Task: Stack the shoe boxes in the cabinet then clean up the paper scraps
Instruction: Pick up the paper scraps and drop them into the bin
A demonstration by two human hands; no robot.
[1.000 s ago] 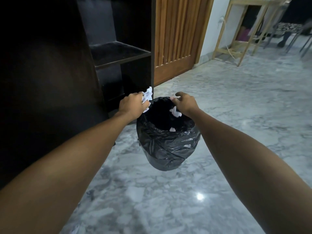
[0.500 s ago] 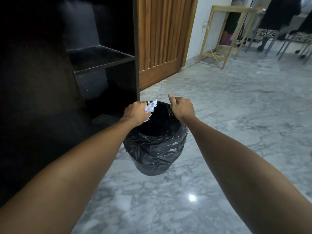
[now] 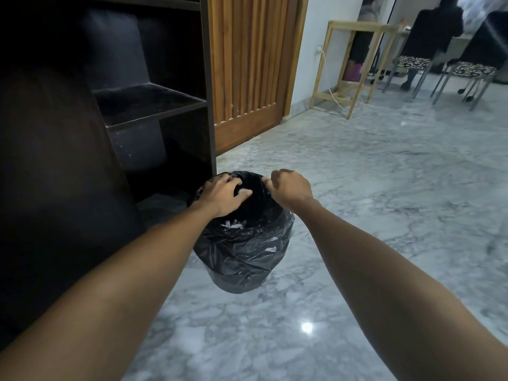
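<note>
A bin lined with a black plastic bag (image 3: 242,254) stands beside the dark cabinet (image 3: 154,105). My left hand (image 3: 220,195) hovers over the bin's mouth, palm down and fingers spread, with a white paper scrap (image 3: 244,192) just under the fingertips. More white scraps (image 3: 233,224) lie inside the bag. My right hand (image 3: 291,189) pinches the bag's rim on the right side. No shoe boxes show on the cabinet shelves in view.
Grey marble floor (image 3: 357,215) spreads to the right and front. A wooden slatted door (image 3: 247,78) stands behind the cabinet. Farther right are a light wooden table frame (image 3: 354,64), chairs with patterned seats (image 3: 412,63) and seated people.
My left hand has opened over the bin and let go of the crumpled paper it gripped. The right hand keeps its hold on the bag's rim. The view has shifted.
</note>
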